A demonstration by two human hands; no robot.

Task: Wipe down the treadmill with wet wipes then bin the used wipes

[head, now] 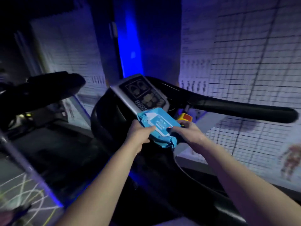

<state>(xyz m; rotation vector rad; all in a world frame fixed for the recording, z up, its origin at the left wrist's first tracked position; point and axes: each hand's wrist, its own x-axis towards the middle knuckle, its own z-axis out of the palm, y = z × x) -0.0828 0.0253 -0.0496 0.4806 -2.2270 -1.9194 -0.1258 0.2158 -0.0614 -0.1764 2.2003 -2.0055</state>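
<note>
I'm looking down at the treadmill [101, 118], a big dark frame in dim blue light. Its right handrail [244, 109] runs off toward the wall charts, and the grey console [141, 93] is tilted up at the centre. No wiping has begun, as far as I can judge; this is the step of getting a wipe out.

The wet-wipe pack [156, 126] is held in the air just in front of the console's lower edge, beside the yellow-and-red stop button [185, 118]. It is a soft blue film pouch, crumpled at its near end, so I expect it to be light and to sag and buckle if squeezed in the middle. The film probably turns slick once damp.

The left hand [138, 134] grips the pack's left side, thumb over the top and fingers curled beneath. The right hand [187, 132] holds the right edge, its thumb lying at the white lid flap [160, 123], the only stiff part.

I'd keep the left hand on the pouch's edge and lift the flap by its free lip with the right. The wipe itself should be limp and wet, so pinch a corner.
</note>
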